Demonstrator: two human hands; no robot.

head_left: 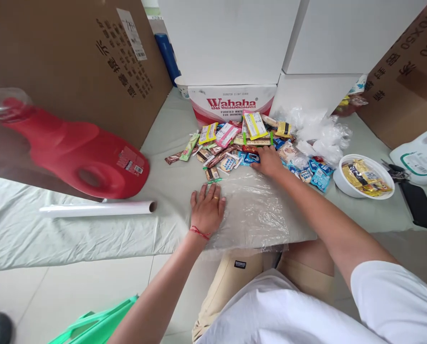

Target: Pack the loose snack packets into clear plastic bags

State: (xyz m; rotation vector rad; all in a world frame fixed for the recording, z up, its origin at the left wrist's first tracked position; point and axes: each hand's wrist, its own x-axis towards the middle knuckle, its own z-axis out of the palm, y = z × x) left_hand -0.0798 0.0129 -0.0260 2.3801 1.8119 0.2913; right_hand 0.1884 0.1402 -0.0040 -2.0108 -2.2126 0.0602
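Note:
My left hand lies flat, palm down with fingers spread, at the left edge of a clear plastic sheet on the cloth-covered table. In front of its fingertips is a small wrapped snack. My right hand reaches into the near side of a heap of wrapped snacks. Its thumb and fingers close around the right end of a blue snack packet. A red-wrapped snack is just beyond it, by the fingertips. The palm side of this hand is hidden.
A red jug and a white roll lie left. Behind the heap stand a Wahaha carton and white boxes. To the right are crumpled plastic bags, a white tub of yellow packets, a phone and a white jug.

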